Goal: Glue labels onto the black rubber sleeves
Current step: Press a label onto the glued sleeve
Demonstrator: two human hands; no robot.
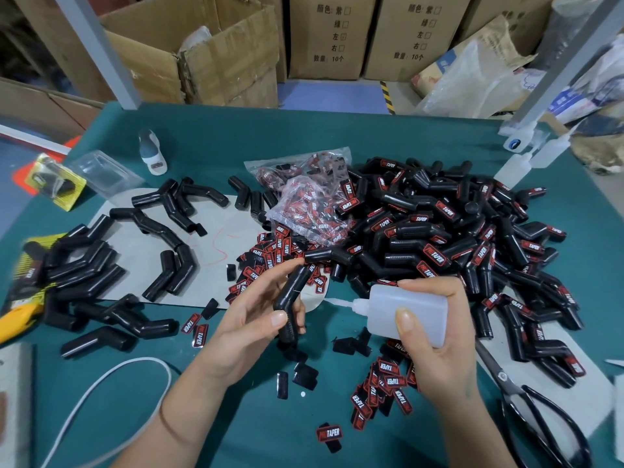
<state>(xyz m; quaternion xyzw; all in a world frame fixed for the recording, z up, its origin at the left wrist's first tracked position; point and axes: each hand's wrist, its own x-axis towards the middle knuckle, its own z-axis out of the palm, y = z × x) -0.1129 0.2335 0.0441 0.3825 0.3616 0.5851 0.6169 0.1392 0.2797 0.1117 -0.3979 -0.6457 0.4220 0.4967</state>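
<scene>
My left hand (251, 315) grips a bent black rubber sleeve (291, 298) upright above the table. My right hand (435, 336) holds a translucent glue bottle (410, 310) on its side, its nozzle pointing left toward the sleeve with a small gap between them. Loose red-and-black labels (381, 390) lie under and around my hands. More labels (270, 256) are spread just beyond the sleeve. A large heap of labelled sleeves (456, 238) fills the right side. Unlabelled sleeves (101, 278) lie at the left.
A clear bag of labels (310, 201) lies mid-table. Black scissors (537, 410) rest at the lower right, a yellow utility knife (18, 319) and white cord (101, 383) at the left. Spare glue bottles (526, 160) stand at the back right. Cardboard boxes (331, 38) stand behind the table.
</scene>
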